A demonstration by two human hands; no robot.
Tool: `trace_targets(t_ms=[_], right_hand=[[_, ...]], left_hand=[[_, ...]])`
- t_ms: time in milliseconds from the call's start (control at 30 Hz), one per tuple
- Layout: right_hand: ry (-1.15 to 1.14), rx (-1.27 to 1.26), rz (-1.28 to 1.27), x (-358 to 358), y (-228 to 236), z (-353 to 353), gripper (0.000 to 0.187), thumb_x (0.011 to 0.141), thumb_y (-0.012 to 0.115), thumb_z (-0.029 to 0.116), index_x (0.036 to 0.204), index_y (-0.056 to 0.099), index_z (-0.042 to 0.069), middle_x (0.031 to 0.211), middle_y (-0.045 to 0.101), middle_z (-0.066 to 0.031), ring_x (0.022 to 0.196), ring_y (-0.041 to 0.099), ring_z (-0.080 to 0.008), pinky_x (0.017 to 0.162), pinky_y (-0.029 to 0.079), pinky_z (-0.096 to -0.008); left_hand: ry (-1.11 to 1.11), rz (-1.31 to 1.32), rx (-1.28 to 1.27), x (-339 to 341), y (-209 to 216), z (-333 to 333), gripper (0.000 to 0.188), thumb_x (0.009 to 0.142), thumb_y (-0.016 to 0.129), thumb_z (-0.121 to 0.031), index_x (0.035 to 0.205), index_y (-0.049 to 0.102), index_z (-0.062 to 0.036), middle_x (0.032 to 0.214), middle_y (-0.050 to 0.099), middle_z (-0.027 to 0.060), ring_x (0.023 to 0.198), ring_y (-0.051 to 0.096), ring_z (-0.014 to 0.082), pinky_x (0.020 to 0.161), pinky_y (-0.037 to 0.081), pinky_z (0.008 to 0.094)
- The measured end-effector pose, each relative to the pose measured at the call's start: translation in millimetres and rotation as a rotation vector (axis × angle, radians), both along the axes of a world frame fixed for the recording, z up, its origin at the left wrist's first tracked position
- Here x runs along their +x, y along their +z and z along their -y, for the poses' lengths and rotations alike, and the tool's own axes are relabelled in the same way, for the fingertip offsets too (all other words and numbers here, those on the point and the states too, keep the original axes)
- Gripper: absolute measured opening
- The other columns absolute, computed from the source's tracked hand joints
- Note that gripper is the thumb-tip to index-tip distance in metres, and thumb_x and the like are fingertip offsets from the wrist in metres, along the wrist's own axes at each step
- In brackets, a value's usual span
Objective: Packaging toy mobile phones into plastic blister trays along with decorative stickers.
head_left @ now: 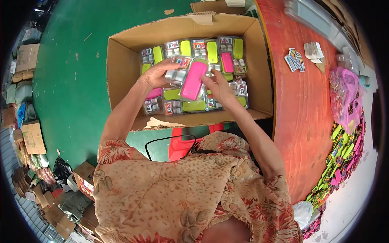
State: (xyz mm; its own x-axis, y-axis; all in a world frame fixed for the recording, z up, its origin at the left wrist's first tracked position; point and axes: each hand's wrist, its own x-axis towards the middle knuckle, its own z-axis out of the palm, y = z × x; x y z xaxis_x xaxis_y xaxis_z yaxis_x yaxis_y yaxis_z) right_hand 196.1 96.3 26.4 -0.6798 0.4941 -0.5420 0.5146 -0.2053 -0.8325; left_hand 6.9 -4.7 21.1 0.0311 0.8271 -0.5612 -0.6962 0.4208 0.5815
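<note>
Between my two hands is a clear plastic blister pack (193, 81) with a long pink rounded case, small pale pieces and a printed card inside. My left hand (159, 73) is closed on its left edge, thumb on top. At the other edge, the fingers of my right hand (219, 84) are bent round the pack. Below it stands an open cardboard box (125, 77). Similar packs lie in rows in the box, such as one with a lime green case (212, 52) and one with a pink case (227, 62).
To the right is a red-orange table (300, 109) with printed cards (294, 60), a white card stack (313, 52) and a pink plastic bag (346, 95). Many green and pink items (338, 152) are heaped beyond its edge. A red stool (178, 146) stands below the box; cartons (34, 137) line the left.
</note>
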Motion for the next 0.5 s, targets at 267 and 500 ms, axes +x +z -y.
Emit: trace_targets(t_ms=[267,500], right_hand=[[0.15,0.203,-0.165,32,16,-2,0.041,0.079,0.053,0.02,0.114,0.041,0.002,0.096,0.053,-0.0107,0.077,0.053,-0.0156,0.064,0.044,-0.0269],[-0.047,0.897,0.006,137,48,-32,0.015,0.076,0.05,-0.003,0.09,0.053,-0.001,0.073,0.053,-0.0101,0.066,0.053,-0.0168,0.059,0.042,-0.0242]], left_hand=[[0.133,-0.043,-0.032,-73,-84,42,0.042,0.071,0.062,-0.021,0.11,0.046,-0.0119,0.101,0.054,0.0021,0.091,0.051,0.0163,0.073,0.041,0.04],[0.303,-0.197,-0.097,-133,-124,58,0.04,0.07,0.063,-0.023,0.106,0.049,-0.0138,0.098,0.055,0.0009,0.087,0.053,0.0158,0.073,0.042,0.037]])
